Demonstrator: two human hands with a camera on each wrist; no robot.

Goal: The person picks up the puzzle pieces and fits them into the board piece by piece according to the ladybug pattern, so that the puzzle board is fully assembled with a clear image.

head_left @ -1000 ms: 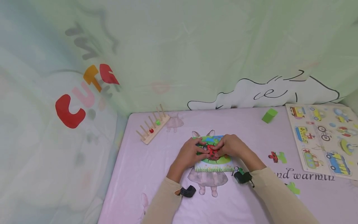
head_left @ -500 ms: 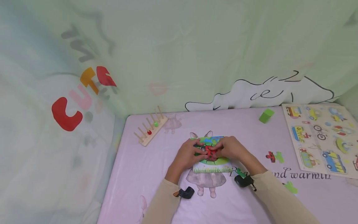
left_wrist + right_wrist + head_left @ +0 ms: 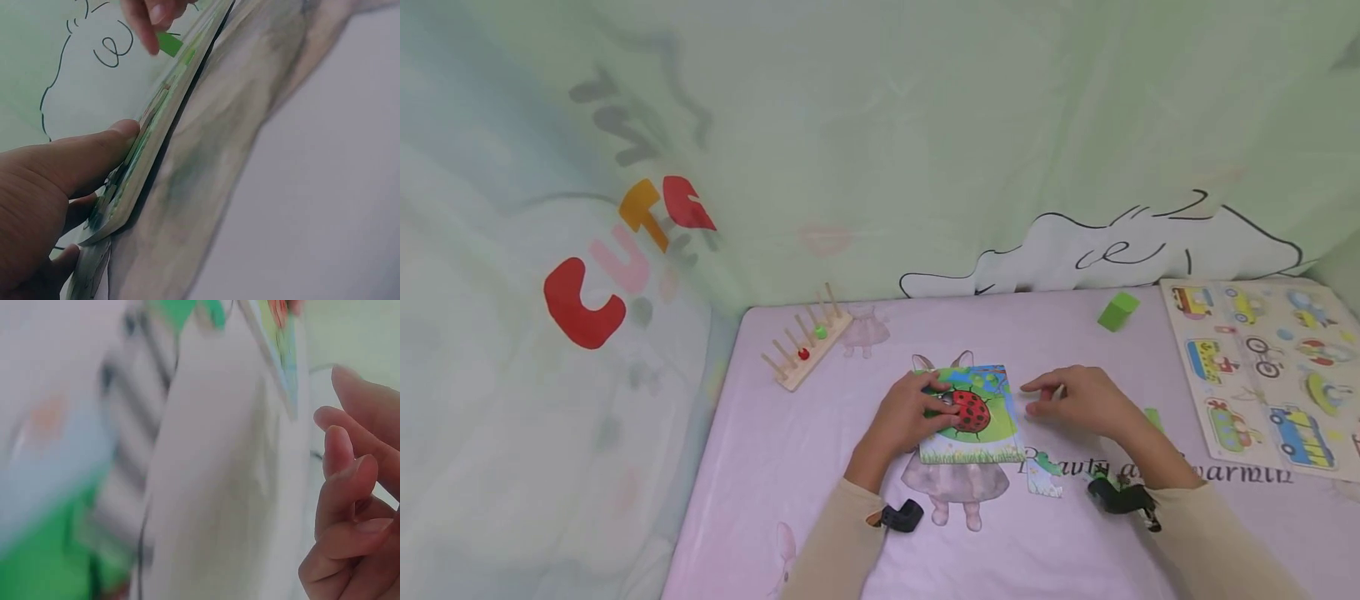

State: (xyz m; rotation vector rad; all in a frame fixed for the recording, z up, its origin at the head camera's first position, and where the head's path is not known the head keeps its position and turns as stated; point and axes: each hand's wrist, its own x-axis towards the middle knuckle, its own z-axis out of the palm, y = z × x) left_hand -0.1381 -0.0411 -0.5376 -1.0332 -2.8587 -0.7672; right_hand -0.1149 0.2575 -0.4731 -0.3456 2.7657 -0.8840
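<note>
A ladybug jigsaw puzzle point(image 3: 973, 446) in a flat square board lies on the table in front of me, its red ladybug in the middle. My left hand point(image 3: 912, 412) rests on the left part of the picture, thumb near the ladybug and other fingers towards the upper left. In the left wrist view the thumb point(image 3: 125, 131) touches the puzzle's face. Just right of the board, my right hand point(image 3: 1078, 402) hovers with bent fingers and nothing between them. Near the board's lower right corner lies a loose puzzle piece point(image 3: 1043, 479), pale with green on top.
Another green piece point(image 3: 1153, 417) shows partly behind the right wrist. A peg stand point(image 3: 812, 354) with a red and a green bead stands at the back left. A green block point(image 3: 1118, 312) and a vehicle picture board point(image 3: 1255, 417) lie at the back right.
My right hand has come off the ladybug and moved right, clear of the board. The left hand has stayed on the puzzle. The pale piece at the lower right has come into sight.
</note>
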